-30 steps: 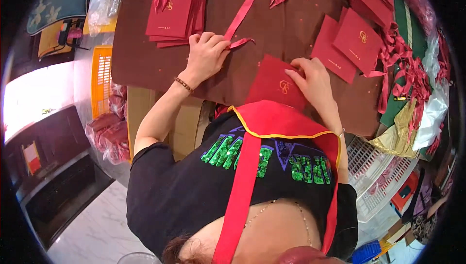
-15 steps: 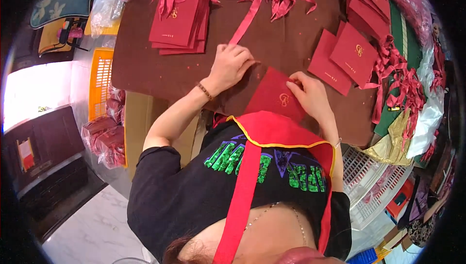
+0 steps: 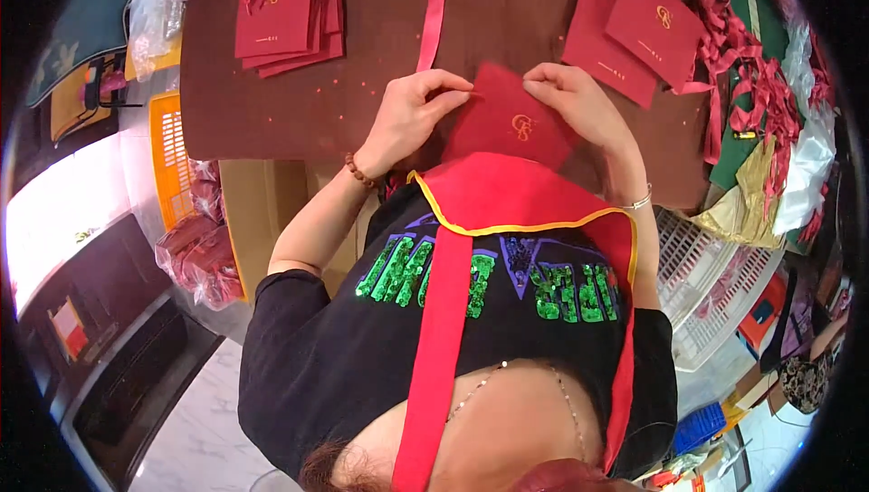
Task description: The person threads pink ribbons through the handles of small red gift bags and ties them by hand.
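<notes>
A flat dark-red paper bag (image 3: 493, 130) with a gold emblem lies tilted in front of me, its lower part hidden by my red apron. My right hand (image 3: 584, 107) pinches its upper right edge between thumb and fingers. At the upper left edge of the bag, the thumb and fingertips of my left hand (image 3: 407, 116) are pressed together. Whatever they hold is too small to make out. Behind that hand a pink-red ribbon (image 3: 434, 17) runs up the brown table cover (image 3: 380, 3).
Stacked red bags (image 3: 282, 26) lie at the far left, and more red bags (image 3: 654, 21) at the right. Tangled ribbons (image 3: 747, 94) hang by the table's right side. An orange crate (image 3: 170, 152) stands left, a white basket (image 3: 715, 297) right.
My left hand has moved onto the bag's left edge, its fingertips now touching it. My right hand has shifted toward the bag's top. The view has tilted, with the table higher in the picture.
</notes>
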